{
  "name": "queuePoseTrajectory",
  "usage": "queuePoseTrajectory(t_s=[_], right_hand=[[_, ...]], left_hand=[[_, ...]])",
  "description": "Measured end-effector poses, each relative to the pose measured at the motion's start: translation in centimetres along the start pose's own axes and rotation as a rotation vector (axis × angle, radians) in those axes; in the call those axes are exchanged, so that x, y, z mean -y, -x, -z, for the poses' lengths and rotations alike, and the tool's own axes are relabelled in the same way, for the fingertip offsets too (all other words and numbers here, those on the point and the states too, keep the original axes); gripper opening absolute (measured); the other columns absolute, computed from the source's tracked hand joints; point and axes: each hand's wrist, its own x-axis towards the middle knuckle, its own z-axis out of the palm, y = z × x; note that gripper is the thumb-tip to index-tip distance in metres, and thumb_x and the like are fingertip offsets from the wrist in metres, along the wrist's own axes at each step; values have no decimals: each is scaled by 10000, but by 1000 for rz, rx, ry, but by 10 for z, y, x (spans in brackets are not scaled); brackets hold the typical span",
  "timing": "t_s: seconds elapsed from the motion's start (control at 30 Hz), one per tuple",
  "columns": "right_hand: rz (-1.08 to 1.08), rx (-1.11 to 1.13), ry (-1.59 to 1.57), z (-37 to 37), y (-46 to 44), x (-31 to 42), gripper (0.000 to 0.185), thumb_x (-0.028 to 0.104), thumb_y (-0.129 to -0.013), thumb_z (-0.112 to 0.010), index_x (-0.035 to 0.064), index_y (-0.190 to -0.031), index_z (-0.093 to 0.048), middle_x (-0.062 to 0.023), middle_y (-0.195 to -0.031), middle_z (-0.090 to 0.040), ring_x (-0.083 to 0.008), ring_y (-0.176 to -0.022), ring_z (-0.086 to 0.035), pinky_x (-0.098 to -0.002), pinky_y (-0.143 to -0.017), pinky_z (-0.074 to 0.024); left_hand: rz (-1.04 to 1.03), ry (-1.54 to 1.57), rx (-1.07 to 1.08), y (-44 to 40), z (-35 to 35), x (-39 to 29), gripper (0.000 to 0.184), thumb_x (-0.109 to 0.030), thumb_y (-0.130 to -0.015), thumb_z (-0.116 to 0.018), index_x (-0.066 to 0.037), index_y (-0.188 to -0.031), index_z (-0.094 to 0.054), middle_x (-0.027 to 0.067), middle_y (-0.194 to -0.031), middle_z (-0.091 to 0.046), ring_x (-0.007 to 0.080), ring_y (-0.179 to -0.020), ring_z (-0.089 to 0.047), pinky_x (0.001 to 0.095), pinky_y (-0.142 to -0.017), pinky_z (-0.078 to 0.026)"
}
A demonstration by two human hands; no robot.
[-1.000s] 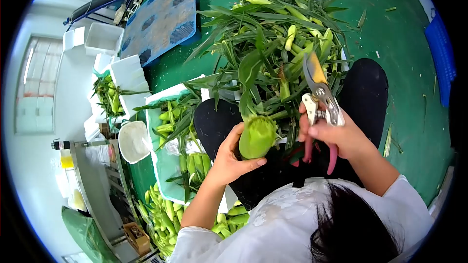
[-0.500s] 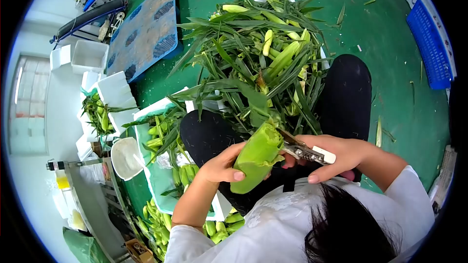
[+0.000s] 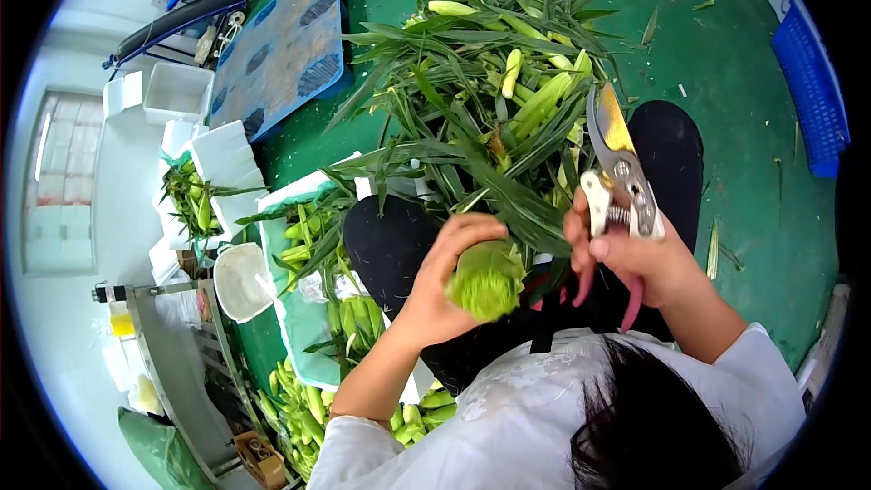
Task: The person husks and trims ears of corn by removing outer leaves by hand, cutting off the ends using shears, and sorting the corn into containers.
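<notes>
My left hand is wrapped round an ear of corn in its green husk, one end turned up toward me. In my right hand are pruning shears with pink-red handle grips. Their blades are spread and point up, apart from the corn. Beyond my knees lies a heap of corn leaves and husked ears, partly hiding a white container under it.
To the left, a foam box with a green liner holds trimmed ears. More ears lie below it. A white bucket, a blue pallet and a blue crate stand around on the green floor.
The shears have come away from the corn, swung upward and opened. My left hand has turned the ear so its end faces me. The leaf at its tip is no longer on it.
</notes>
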Motion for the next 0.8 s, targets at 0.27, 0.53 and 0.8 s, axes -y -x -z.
queuePoseTrajectory(t_s=[0.27, 0.53, 0.8], right_hand=[[-42, -50, 277, -30, 10, 7, 395, 204, -902, -732, 20, -1187, -529, -35, -845, -628, -76, -704, -605, -212, -514, -485], [49, -39, 217, -43, -16, -16, 346, 197, -919, -699, 50, -1181, -527, -9, -777, -582, -63, -618, -539, -230, -540, -464], [-13, -70, 30, -42, -7, -22, 352, 130, -880, -680, 15, -1130, -460, -63, -761, -551, -109, -551, -509, -281, -547, -511]], left_hand=[[-84, -526, -384, -26, -26, 8, 702, 49, -583, -798, -150, -1228, -607, 152, -1240, -479, 347, -1157, -500, 401, -954, -442], [261, 363, -451, -7, -57, 19, 738, 28, -644, -823, -100, -1301, -511, 123, -1231, -518, 256, -1159, -534, 369, -968, -455], [488, 1554, -161, 20, -95, 10, 680, -126, -823, -804, -89, -1364, -395, 67, -1157, -639, 179, -981, -656, 323, -875, -528]])
